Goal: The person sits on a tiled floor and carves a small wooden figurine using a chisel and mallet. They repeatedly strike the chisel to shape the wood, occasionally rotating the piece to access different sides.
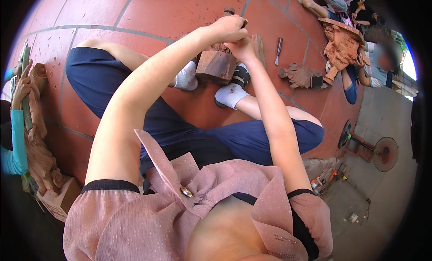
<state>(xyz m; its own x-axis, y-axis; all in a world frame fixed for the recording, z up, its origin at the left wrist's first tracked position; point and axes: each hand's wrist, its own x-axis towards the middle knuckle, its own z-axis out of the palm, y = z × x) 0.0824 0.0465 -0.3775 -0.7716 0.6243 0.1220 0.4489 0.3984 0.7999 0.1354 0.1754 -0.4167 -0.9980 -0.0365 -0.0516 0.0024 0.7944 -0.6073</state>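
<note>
My left hand is closed in a fist over the work between my feet. A small dark end pokes out beside its fingers, but the thing itself is hidden. Just below and touching it, my right hand is also closed, its grip mostly out of sight. Under both hands a dark brown wooden block stands on the floor between my socked feet, with reddish-brown bits on top. A round brown knob shows beyond my left hand. A light wooden piece is right of my right hand.
A chisel and a reddish carved piece lie on the tiled floor to my right. Further right, people sit around a large carving. A fan stands behind them. At left, a teal-sleeved person handles another carving.
</note>
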